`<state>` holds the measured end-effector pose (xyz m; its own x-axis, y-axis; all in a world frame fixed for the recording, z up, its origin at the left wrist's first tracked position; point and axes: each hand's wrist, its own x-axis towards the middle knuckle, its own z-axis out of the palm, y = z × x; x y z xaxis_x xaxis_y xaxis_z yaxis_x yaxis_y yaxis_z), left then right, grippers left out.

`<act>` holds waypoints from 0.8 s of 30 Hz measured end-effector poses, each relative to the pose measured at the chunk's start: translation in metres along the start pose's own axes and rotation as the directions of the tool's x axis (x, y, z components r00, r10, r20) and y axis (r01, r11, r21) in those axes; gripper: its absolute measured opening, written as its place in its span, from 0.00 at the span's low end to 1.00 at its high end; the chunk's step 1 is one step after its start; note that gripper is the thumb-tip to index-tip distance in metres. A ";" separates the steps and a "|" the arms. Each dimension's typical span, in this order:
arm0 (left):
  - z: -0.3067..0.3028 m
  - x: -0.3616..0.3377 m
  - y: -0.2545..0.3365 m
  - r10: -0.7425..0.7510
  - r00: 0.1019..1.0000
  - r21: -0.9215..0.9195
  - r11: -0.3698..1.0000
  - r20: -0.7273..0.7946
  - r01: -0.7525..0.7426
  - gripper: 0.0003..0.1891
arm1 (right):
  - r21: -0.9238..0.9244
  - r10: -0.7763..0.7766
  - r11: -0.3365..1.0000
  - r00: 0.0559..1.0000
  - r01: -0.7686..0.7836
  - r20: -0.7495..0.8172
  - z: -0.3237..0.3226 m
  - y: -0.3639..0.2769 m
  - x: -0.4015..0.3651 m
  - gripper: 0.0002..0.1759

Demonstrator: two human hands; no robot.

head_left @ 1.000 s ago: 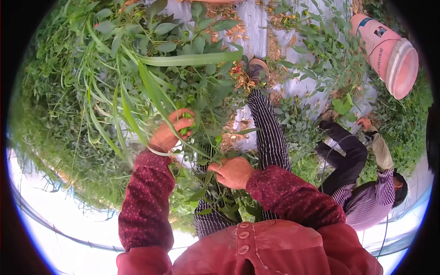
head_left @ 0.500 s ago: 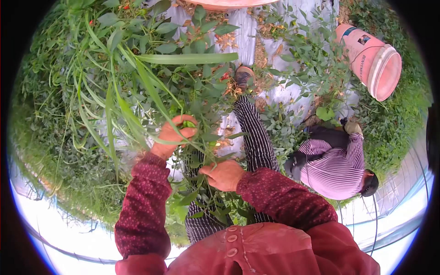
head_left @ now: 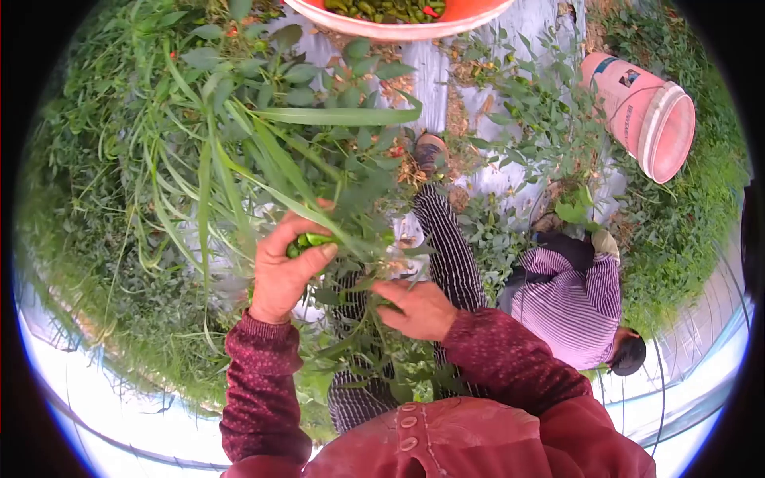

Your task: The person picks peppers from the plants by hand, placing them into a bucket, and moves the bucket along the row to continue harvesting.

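Green peppers [head_left: 307, 241] sit in the curled fingers and palm of my left hand [head_left: 285, 267], among long grass blades. To its right, my right hand [head_left: 418, 309] is at the leafy stems of a pepper plant [head_left: 362, 319], thumb and fingers close together; whatever they pinch is too small to make out. At the top edge stands a wide orange tub [head_left: 398, 30] with many green peppers and a few red ones in it.
A pink bucket [head_left: 637, 111] lies tilted at the upper right. Below it, another person in a striped shirt [head_left: 566, 307] bends over the plants. Pale plastic sheeting [head_left: 430, 80] covers the ground between rows. My shoe [head_left: 430, 151] rests there.
More of the orange tub and its peppers has come into view. My left hand has turned, showing the peppers in it more plainly. My right hand has shifted slightly right and down.
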<state>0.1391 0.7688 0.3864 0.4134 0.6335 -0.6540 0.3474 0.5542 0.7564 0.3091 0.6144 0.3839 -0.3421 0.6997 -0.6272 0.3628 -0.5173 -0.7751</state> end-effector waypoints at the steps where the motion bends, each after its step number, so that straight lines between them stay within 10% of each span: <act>1: 0.003 0.005 0.019 -0.045 0.999 -0.240 0.970 -0.014 0.041 0.12 | 0.099 -0.074 0.992 0.994 0.082 -0.085 -0.015 -0.005 0.001 0.24; 4: 0.001 0.019 0.038 -0.009 0.999 -0.544 0.839 0.045 0.032 0.13 | 0.297 -0.172 0.909 0.911 0.294 -0.374 -0.042 -0.008 0.011 0.23; 6: 0.005 0.030 0.050 -0.038 0.997 -0.727 0.683 0.061 0.071 0.14 | 0.825 0.194 0.564 0.975 -0.023 -0.106 -0.082 -0.030 0.007 0.21; 11: 0.020 0.051 0.089 0.055 0.988 -0.690 0.721 0.147 0.063 0.17 | 0.968 0.237 0.094 0.939 0.232 -0.248 -0.137 -0.043 0.032 0.23; 15: 0.029 0.085 0.153 0.149 0.984 -0.720 0.693 0.100 -0.032 0.17 | 0.934 0.144 0.118 0.925 0.338 -0.352 -0.191 -0.073 0.063 0.28; 18: 0.038 0.121 0.202 0.153 0.985 -0.383 0.907 -0.082 -0.173 0.26 | 0.872 0.159 0.135 0.858 0.471 -0.488 -0.228 -0.107 0.092 0.33; 24: 0.042 0.164 0.170 0.454 0.861 0.052 0.889 -0.228 -0.455 0.19 | 0.596 0.197 0.668 0.666 0.446 -0.720 -0.221 -0.086 0.121 0.22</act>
<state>0.3012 0.9442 0.4079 0.3220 0.9204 -0.2220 0.1647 0.1764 0.9704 0.4280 0.8524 0.3919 0.4676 0.7185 -0.5149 -0.4267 -0.3267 -0.8434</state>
